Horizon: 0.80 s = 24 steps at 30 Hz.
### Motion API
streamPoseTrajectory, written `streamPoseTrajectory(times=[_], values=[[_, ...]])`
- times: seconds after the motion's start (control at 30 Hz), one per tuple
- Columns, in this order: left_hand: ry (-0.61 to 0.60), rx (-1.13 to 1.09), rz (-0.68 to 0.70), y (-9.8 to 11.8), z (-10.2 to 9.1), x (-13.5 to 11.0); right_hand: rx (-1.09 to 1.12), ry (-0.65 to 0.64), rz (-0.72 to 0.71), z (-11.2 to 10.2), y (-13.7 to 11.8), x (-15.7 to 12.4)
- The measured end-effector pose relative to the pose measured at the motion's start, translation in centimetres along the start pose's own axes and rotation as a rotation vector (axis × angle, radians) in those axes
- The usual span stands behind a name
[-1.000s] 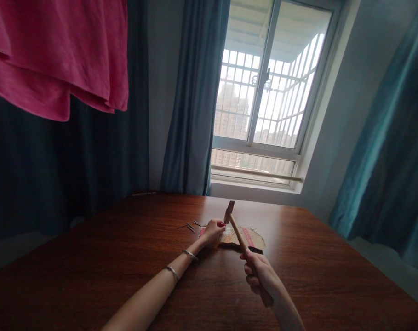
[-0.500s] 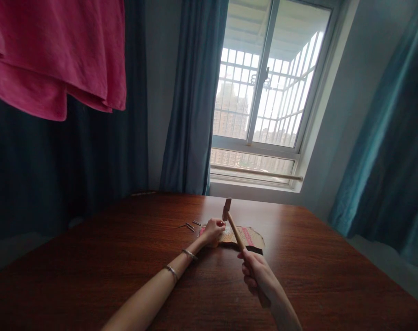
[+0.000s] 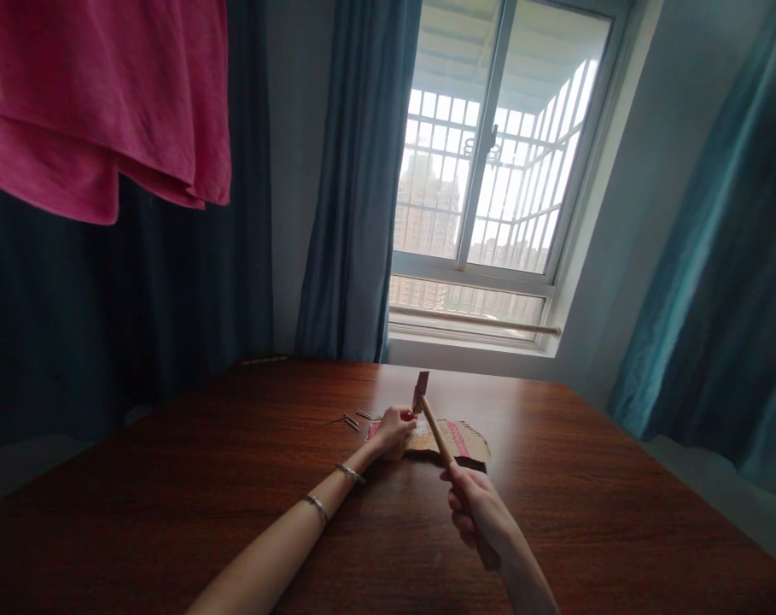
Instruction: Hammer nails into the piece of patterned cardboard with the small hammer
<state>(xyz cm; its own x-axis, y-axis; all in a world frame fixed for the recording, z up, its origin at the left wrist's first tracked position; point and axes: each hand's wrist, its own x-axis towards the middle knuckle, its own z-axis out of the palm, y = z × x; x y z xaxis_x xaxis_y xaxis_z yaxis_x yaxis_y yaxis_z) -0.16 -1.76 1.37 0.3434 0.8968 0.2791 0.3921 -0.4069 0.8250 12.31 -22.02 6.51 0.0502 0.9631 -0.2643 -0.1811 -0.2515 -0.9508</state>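
Note:
My right hand point(image 3: 481, 512) is closed round the long wooden handle of a hammer point(image 3: 437, 431). The hammer's head is up over the far side of a piece of cardboard point(image 3: 477, 440), close to my left fingertips. That cardboard is tan with pink bands and a patterned middle, and its edge looks ragged. My left hand point(image 3: 395, 429) rests at its left part with the fingers pinched together. Whatever those fingers hold is too small and hidden to name. Several thin metal tools point(image 3: 350, 420) lie on the table just left of my left hand.
The brown wooden table point(image 3: 201, 495) reaches back to the wall below a barred window point(image 3: 477, 171). Blue curtains point(image 3: 355, 188) hang on both sides. A pink cloth point(image 3: 106, 102) hangs at the upper left. A thin strip point(image 3: 264, 360) lies at the far left table edge.
The hammer head has dipped very slightly toward my left fingertips. Both hands keep their grips and the cardboard stays in place.

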Motion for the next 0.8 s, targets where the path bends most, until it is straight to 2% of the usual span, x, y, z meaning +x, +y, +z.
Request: streamPoseTrajectory(times=[0.33,0.6,0.8], values=[[-0.012,-0.02,0.049,-1.1,0.3,0.5,0.009,-0.008,0.002,0.1,-0.3,-0.3],[-0.02,-0.01,0.06,-0.8,0.2,0.4,0.037,-0.008,-0.011,-0.1,0.5,0.2],[-0.013,-0.005,0.082,-1.4,0.4,0.6,0.06,-0.009,-0.028,-0.7,0.2,0.1]])
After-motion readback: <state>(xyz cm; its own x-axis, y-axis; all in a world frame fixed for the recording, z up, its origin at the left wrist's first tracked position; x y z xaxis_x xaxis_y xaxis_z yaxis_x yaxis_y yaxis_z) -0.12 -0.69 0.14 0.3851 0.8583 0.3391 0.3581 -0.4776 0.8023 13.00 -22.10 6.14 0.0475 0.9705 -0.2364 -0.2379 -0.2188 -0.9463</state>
